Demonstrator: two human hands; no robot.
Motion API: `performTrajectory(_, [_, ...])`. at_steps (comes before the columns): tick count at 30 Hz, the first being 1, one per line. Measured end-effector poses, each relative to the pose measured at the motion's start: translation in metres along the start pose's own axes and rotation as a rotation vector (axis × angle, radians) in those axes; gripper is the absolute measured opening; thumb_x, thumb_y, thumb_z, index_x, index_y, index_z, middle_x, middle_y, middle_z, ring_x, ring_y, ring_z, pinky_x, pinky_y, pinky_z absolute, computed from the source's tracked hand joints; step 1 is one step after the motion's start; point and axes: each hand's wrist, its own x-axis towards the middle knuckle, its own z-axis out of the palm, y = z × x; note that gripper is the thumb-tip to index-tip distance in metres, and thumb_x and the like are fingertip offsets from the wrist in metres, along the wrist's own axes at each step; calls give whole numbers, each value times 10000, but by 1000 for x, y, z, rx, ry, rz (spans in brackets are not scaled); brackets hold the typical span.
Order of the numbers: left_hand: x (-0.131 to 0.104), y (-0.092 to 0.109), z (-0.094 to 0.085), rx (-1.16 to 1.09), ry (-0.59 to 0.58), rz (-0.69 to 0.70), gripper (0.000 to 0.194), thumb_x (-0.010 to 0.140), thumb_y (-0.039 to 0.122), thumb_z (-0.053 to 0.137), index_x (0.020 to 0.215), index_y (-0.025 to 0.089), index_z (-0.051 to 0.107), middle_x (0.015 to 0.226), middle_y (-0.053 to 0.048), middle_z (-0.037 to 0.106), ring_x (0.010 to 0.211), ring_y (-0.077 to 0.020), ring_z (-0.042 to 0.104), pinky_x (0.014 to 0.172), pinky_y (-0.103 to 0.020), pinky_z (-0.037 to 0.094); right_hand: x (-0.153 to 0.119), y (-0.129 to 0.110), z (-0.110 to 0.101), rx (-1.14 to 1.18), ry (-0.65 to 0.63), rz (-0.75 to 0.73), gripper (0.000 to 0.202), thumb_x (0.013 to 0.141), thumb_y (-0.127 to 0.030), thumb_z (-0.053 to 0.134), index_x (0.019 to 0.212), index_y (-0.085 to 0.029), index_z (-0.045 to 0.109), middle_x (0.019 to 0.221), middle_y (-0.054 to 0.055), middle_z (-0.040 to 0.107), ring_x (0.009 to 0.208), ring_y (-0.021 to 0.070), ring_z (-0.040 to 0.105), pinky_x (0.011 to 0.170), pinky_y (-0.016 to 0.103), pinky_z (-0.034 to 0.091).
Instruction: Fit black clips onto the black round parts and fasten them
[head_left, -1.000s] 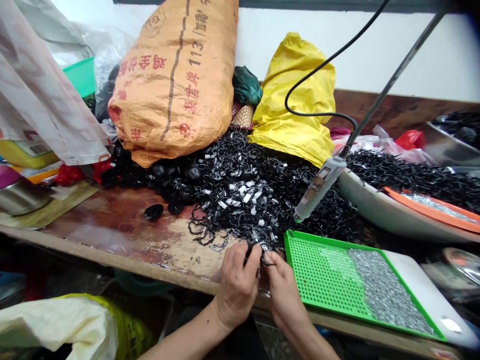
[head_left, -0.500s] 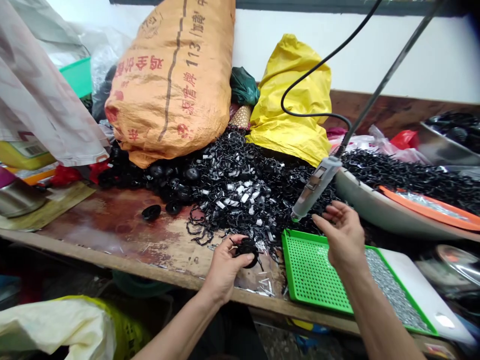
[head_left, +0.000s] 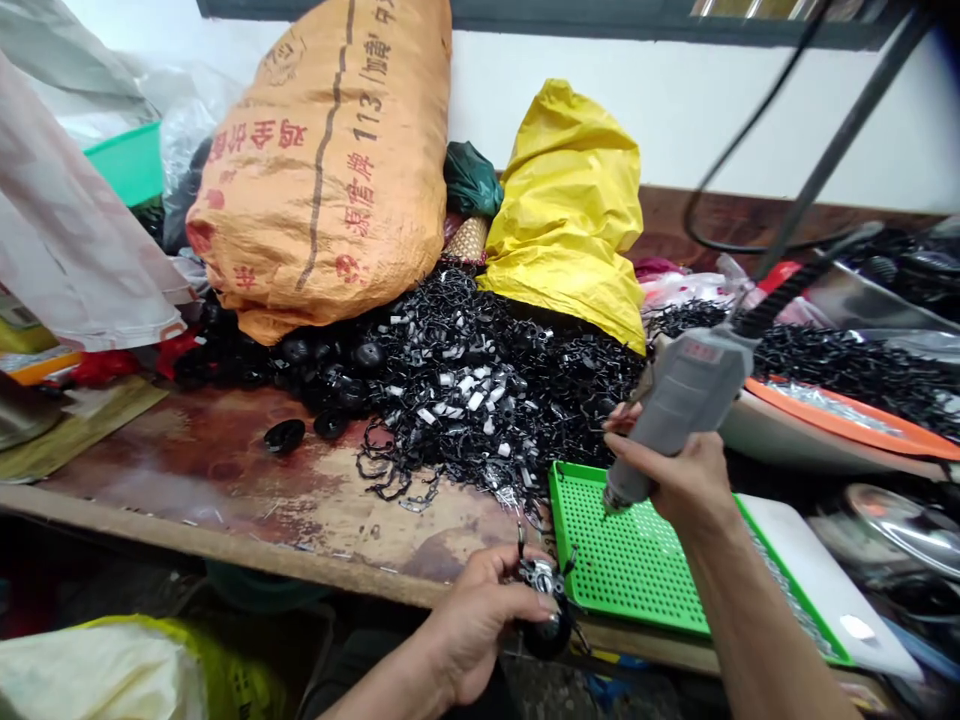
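Observation:
My left hand pinches a small black round assembly with a metallic piece on top and thin black prongs sticking out, just off the table's front edge. My right hand is wrapped round a grey electric screwdriver, its tip pointing down over the green perforated tray. The screwdriver hangs from a rod with a black cable. Tip and assembly are apart. Behind my hands lies a heap of black plastic parts mixed with small white pieces.
An orange woven sack and a yellow bag stand at the back. On the right are a large bowl of black parts with an orange dish of metal bits, and a white board. Black round caps lie on the wooden table.
My right hand has taken hold of the hanging screwdriver and tilted it. My left hand has moved right and toward me with the black assembly, turning it so its metallic piece shows.

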Motion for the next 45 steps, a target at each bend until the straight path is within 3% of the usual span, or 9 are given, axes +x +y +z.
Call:
performTrajectory(4, [3,-7,7,-17,-47,-38,302,491,38,492,764,152,556,631,18,530,563,-105,472,517,-226,361,-20,-5,-21,34,-118,94,312,592,-196,655,889,-170,562,921,77,591,656,182,587,547,330,485])
performTrajectory(7, [4,-11,11,-73,-108,-65,310,513,54,490,798,174,511,638,15,513,593,-149,520,518,-285,415,-24,-3,-38,20,11,25,372,581,-180,659,934,-182,541,836,53,599,498,125,531,433,285,446])
performTrajectory(10, [4,-13,13,-100,-161,-56,290,525,46,505,787,170,493,706,-12,536,666,-179,547,547,-319,444,-23,2,-50,37,157,-54,497,545,-154,679,1005,-210,501,774,9,592,459,105,498,431,280,435])
performTrajectory(12, [4,-14,12,-101,-180,-47,280,536,39,515,784,166,488,746,-23,543,694,-186,552,567,-331,451,-23,6,-54,56,187,-59,487,549,-151,676,999,-212,501,763,-3,584,451,98,492,428,274,431])
performTrajectory(21, [5,-17,8,-92,-79,-24,254,598,33,479,810,172,462,675,2,514,641,-152,534,527,-290,438,-33,20,-62,85,222,-70,419,597,-121,637,986,-204,502,776,2,583,451,91,496,453,271,417])
performTrajectory(30, [6,-21,11,-57,-73,-28,273,614,16,448,850,151,457,681,8,486,577,-104,475,516,-282,447,-39,26,-64,67,283,-70,413,604,-122,629,986,-207,500,767,-5,581,454,91,502,474,276,417])
performTrajectory(45, [6,-28,9,-73,-104,-35,281,591,9,441,837,143,466,711,-14,491,643,-154,519,493,-286,443,-42,21,-62,126,322,-107,434,577,-116,641,982,-201,512,746,-10,589,437,104,504,448,285,409])
